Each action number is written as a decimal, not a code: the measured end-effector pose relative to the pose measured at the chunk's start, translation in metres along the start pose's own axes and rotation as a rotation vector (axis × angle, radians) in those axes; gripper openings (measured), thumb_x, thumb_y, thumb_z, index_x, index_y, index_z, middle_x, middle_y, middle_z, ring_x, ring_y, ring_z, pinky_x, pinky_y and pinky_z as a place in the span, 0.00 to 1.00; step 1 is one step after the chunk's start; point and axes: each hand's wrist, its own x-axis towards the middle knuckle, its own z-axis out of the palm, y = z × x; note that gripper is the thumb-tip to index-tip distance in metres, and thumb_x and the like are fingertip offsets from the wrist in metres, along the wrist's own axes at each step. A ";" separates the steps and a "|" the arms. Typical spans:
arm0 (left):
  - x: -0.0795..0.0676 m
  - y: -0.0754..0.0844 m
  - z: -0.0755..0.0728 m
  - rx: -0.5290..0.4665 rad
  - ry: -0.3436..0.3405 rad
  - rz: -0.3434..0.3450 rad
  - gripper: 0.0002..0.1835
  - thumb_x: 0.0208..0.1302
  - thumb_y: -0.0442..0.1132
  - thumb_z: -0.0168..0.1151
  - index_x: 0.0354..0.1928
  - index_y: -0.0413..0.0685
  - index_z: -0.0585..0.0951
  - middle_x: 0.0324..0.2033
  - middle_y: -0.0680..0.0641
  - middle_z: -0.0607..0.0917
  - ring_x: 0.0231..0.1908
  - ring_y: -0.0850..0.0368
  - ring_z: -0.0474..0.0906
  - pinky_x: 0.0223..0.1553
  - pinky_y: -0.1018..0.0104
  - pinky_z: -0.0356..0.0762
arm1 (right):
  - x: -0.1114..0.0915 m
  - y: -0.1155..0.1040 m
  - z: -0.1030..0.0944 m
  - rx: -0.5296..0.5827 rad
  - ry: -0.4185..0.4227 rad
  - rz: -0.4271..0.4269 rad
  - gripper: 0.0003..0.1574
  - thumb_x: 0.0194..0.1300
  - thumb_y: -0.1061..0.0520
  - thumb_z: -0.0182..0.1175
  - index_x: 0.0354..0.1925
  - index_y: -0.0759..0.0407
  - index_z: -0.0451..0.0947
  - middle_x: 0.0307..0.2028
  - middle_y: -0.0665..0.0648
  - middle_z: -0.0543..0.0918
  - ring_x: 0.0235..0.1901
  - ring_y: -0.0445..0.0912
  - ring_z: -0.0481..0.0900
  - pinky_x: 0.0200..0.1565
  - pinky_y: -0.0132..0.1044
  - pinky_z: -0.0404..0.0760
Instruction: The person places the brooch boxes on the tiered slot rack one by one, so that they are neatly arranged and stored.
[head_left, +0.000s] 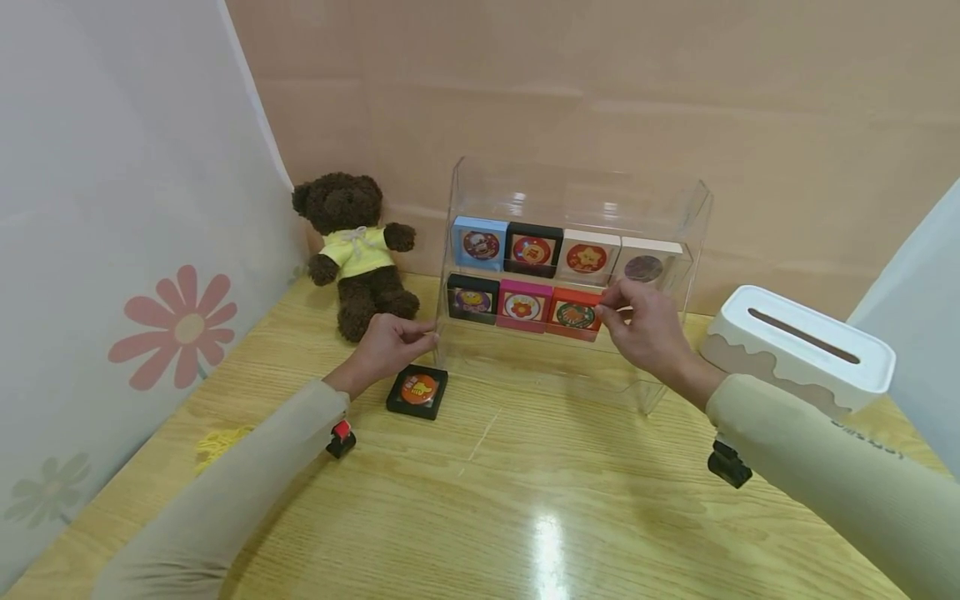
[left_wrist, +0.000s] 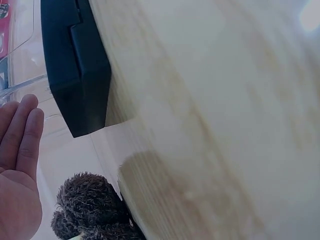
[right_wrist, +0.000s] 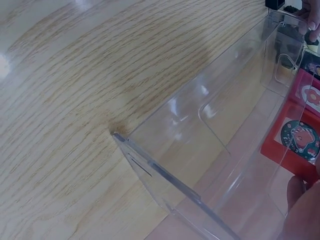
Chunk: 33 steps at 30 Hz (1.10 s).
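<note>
A clear plastic display rack [head_left: 517, 367] stands on the table with small framed boxes in two rows. My right hand [head_left: 648, 329] pinches the right edge of a red box [head_left: 576, 315] with a round green picture, at the right end of the lower row. Beside it sit a pink box [head_left: 524, 306] and a black box [head_left: 472, 298]. At the rack's left side edge, the thumb and fingers of my left hand [head_left: 386, 346] hold the panel. Just below that hand, another black box [head_left: 417, 392] with an orange round picture lies flat on the table.
Blue [head_left: 480, 243], black [head_left: 533, 249] and two pale boxes [head_left: 588, 256] fill the upper row. A brown teddy bear [head_left: 356, 250] in a yellow top sits left of the rack. A white tissue box [head_left: 802, 342] stands at right; yellow strands [head_left: 219, 446] lie at left.
</note>
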 end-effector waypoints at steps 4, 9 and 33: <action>0.000 0.001 0.000 -0.007 0.002 0.003 0.12 0.63 0.37 0.64 0.45 0.37 0.84 0.35 0.42 0.86 0.31 0.57 0.84 0.31 0.63 0.81 | 0.000 0.000 -0.001 0.012 -0.006 0.023 0.03 0.60 0.69 0.61 0.33 0.68 0.75 0.33 0.60 0.79 0.35 0.53 0.81 0.35 0.46 0.82; 0.001 0.002 0.000 -0.013 0.004 0.014 0.12 0.63 0.36 0.64 0.44 0.36 0.85 0.36 0.42 0.86 0.31 0.57 0.84 0.32 0.63 0.81 | 0.000 -0.002 -0.003 0.009 0.003 0.056 0.06 0.59 0.66 0.63 0.33 0.67 0.75 0.34 0.59 0.78 0.36 0.52 0.80 0.34 0.40 0.82; -0.001 0.001 -0.002 -0.029 -0.025 -0.037 0.14 0.64 0.38 0.63 0.45 0.35 0.84 0.36 0.41 0.86 0.32 0.56 0.84 0.33 0.62 0.81 | -0.037 -0.043 0.048 0.127 0.115 -0.089 0.11 0.45 0.71 0.61 0.31 0.63 0.76 0.26 0.58 0.71 0.25 0.48 0.68 0.24 0.34 0.67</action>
